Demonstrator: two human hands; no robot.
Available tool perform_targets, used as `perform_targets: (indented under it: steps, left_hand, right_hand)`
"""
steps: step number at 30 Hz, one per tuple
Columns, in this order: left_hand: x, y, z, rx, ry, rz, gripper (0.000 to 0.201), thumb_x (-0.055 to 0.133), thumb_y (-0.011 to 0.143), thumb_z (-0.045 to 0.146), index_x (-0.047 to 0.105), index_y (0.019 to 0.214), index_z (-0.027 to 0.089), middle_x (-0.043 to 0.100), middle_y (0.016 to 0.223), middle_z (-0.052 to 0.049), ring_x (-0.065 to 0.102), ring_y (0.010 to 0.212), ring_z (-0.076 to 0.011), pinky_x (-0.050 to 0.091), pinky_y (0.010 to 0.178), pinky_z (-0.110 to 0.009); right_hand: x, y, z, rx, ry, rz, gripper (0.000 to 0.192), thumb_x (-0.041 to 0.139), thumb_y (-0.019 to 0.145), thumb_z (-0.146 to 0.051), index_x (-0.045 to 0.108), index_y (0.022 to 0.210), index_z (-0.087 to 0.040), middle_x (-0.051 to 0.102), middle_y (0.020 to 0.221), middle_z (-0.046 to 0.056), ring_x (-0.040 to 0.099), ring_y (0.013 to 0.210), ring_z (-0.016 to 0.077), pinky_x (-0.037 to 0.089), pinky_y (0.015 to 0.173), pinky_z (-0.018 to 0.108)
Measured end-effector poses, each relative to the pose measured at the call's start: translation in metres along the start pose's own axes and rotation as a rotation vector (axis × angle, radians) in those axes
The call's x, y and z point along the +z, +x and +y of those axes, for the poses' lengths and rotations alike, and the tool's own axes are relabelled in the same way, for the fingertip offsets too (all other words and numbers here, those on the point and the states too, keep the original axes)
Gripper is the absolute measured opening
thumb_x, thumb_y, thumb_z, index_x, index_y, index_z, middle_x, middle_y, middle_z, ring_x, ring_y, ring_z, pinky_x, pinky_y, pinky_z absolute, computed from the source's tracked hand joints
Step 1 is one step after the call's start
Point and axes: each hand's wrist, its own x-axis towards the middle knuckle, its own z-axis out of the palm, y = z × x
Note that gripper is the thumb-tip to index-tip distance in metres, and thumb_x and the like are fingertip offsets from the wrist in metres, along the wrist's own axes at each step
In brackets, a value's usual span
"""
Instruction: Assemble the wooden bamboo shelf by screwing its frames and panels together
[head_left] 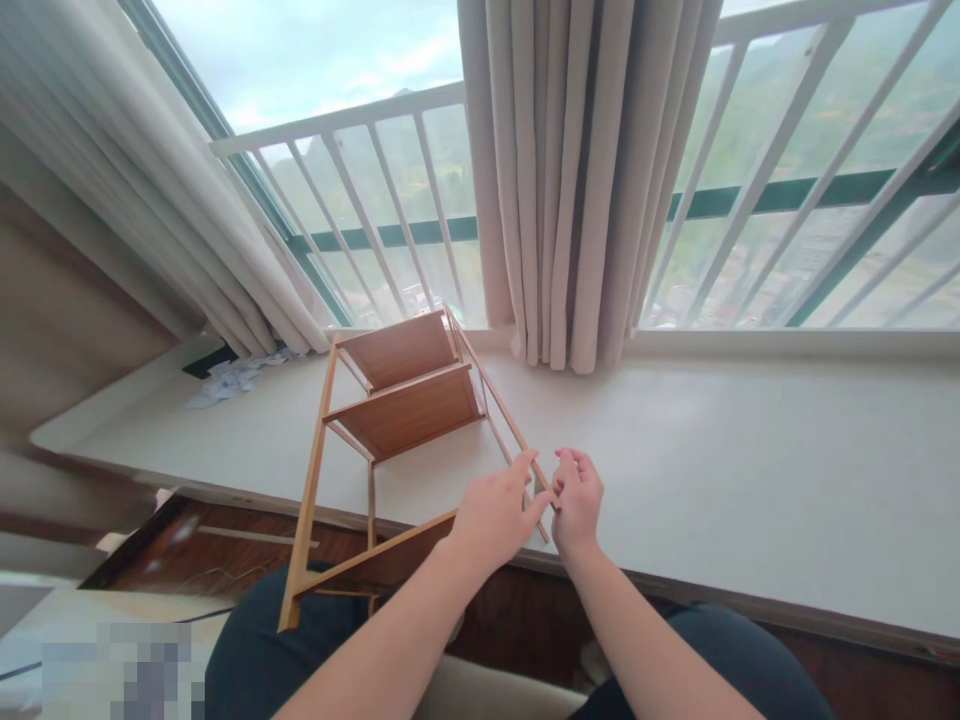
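Note:
A small wooden shelf rack [405, 405] with brown boards and light wood rails lies tipped on its side, half on the white windowsill ledge [712, 450] and half over my lap. My left hand [495, 515] grips the near end of its long slanting rail. My right hand [577, 500] pinches the same rail end from the right, fingers curled. Both hands touch each other at the rail tip.
Beige curtains [570, 180] hang in the middle and at the left of the window. White railing bars [360, 210] stand outside the glass. Crumpled paper scraps [232, 380] lie at the ledge's far left. A dark wooden floor shows below the ledge.

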Motion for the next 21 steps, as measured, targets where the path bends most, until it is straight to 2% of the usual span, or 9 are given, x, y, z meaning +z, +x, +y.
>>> perform_targets:
  steps: [3,8,13,16,18,21]
  left_hand:
    - [0.002,0.001,0.003,-0.01,0.012,0.012,0.055,0.048,0.098,0.046,0.043,0.149,0.025,0.074,0.113,-0.011,0.07,0.104,-0.0285,0.048,0.09,-0.037]
    - [0.003,0.001,0.0,-0.003,0.027,-0.001,0.061,0.058,0.092,0.051,0.048,0.146,0.024,0.07,0.126,-0.013,0.067,0.113,-0.0301,0.047,0.096,-0.038]
    - [0.004,0.002,-0.006,0.013,-0.002,0.006,0.062,0.061,0.092,0.051,0.047,0.146,0.024,0.068,0.131,-0.011,0.065,0.118,-0.0289,0.048,0.099,-0.038]
    - [0.003,0.003,-0.006,0.008,-0.015,0.016,0.062,0.06,0.093,0.05,0.046,0.147,0.024,0.068,0.131,-0.01,0.065,0.118,-0.0269,0.048,0.1,-0.037]
    - [0.001,0.004,-0.005,0.002,-0.026,0.014,0.061,0.06,0.093,0.049,0.046,0.147,0.025,0.069,0.13,-0.009,0.066,0.117,-0.0261,0.049,0.099,-0.036]
    - [0.001,0.005,-0.004,0.01,-0.019,0.021,0.057,0.059,0.094,0.048,0.048,0.145,0.026,0.07,0.128,-0.009,0.066,0.117,-0.0262,0.05,0.098,-0.037]
  right_hand:
    - [0.008,0.006,0.001,0.031,0.048,-0.014,0.036,0.067,0.085,-0.052,0.056,0.092,-0.018,0.029,0.052,-0.013,0.025,0.044,0.0061,0.02,0.042,0.02]
    - [0.011,0.012,0.01,0.092,0.059,-0.139,0.038,0.07,0.083,-0.053,0.057,0.091,-0.018,0.028,0.05,-0.013,0.025,0.044,0.0061,0.021,0.042,0.02]
    - [0.01,0.018,0.011,0.12,-0.034,-0.183,0.039,0.069,0.081,-0.054,0.06,0.091,-0.017,0.031,0.047,-0.013,0.027,0.041,0.0068,0.021,0.041,0.021]
    - [0.004,0.024,0.002,0.023,-0.217,-0.259,0.036,0.069,0.083,-0.052,0.067,0.09,-0.016,0.051,0.055,-0.006,0.043,0.048,0.0099,0.034,0.047,0.023]
    - [-0.003,0.029,-0.008,-0.091,-0.354,-0.32,0.032,0.066,0.087,-0.048,0.07,0.09,-0.017,0.065,0.07,0.0,0.057,0.063,0.0137,0.044,0.06,0.025]
    - [-0.016,0.036,-0.021,-0.171,-0.487,-0.444,0.025,0.063,0.091,-0.042,0.073,0.09,-0.019,0.074,0.089,0.004,0.065,0.081,0.0175,0.05,0.078,0.029]
